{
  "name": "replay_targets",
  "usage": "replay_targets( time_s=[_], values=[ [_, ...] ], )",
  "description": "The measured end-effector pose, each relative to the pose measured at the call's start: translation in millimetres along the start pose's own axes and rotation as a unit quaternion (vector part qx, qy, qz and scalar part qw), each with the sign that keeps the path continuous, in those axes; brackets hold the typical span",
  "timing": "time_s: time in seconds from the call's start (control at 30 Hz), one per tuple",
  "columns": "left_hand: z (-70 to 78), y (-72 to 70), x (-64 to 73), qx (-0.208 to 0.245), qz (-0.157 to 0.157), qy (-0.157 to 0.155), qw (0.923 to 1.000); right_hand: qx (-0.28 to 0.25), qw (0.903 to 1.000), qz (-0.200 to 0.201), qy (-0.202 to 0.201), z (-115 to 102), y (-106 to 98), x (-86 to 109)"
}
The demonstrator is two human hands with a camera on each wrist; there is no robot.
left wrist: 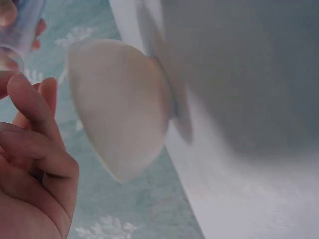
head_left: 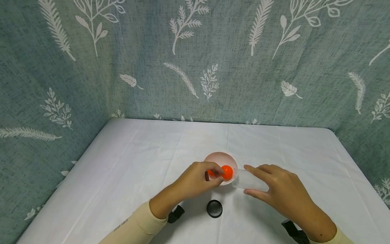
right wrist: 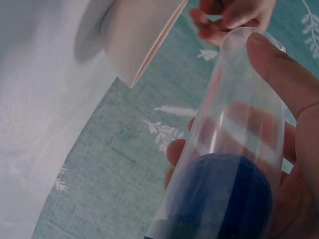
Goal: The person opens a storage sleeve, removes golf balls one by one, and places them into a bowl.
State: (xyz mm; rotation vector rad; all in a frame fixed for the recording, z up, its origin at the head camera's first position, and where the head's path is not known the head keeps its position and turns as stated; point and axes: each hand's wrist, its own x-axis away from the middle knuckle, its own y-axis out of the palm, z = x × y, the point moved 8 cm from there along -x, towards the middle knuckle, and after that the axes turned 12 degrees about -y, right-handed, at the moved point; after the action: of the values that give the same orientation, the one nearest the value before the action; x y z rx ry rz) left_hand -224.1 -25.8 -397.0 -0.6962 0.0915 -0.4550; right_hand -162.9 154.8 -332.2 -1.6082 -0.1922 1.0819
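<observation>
My right hand [head_left: 275, 184] grips a clear plastic tube [head_left: 250, 180] tilted on its side, its mouth toward the bowl. In the right wrist view, a dark blue ball [right wrist: 219, 196] sits deep inside the tube [right wrist: 239, 119]. Over the pale pink bowl [head_left: 220, 158] hovers my left hand [head_left: 201, 178], thumb and fingers loosely bent near the tube's mouth. Nothing shows between them in the left wrist view. An orange ball [head_left: 226, 173] lies in the bowl beyond the fingertips; more orange shows behind the hand, partly hidden.
A round black lid [head_left: 214, 208] lies on the white-covered table [head_left: 146, 145], in front of the bowl. Behind and beside the table hangs a green leaf-patterned cloth [head_left: 152, 67]. Dark straps [head_left: 176, 214] are by the wrists.
</observation>
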Motion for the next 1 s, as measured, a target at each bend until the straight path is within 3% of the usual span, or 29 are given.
replay_targets(
  time_s=[0.13,0.33,0.73,1.0],
  values=[
    [10.8,-1.2,6.5,0.032,0.0,0.013,0.9994,-0.004,0.9999,0.012,-0.009,-0.5,-1.5,-0.6],
    [21.6,-0.4,14.7,0.041,-0.002,0.029,0.9987,-0.01,0.9998,0.015,-0.008,-1.0,-0.2,1.2],
    [27.2,4.9,17.3,0.045,-0.012,0.055,0.9974,-0.018,0.9992,0.029,-0.018,-5.2,-0.8,2.9],
    [31.5,6.0,19.4,0.038,0.012,0.081,0.9959,-0.026,0.999,0.024,-0.026,-11.4,-0.5,2.7]
  ],
)
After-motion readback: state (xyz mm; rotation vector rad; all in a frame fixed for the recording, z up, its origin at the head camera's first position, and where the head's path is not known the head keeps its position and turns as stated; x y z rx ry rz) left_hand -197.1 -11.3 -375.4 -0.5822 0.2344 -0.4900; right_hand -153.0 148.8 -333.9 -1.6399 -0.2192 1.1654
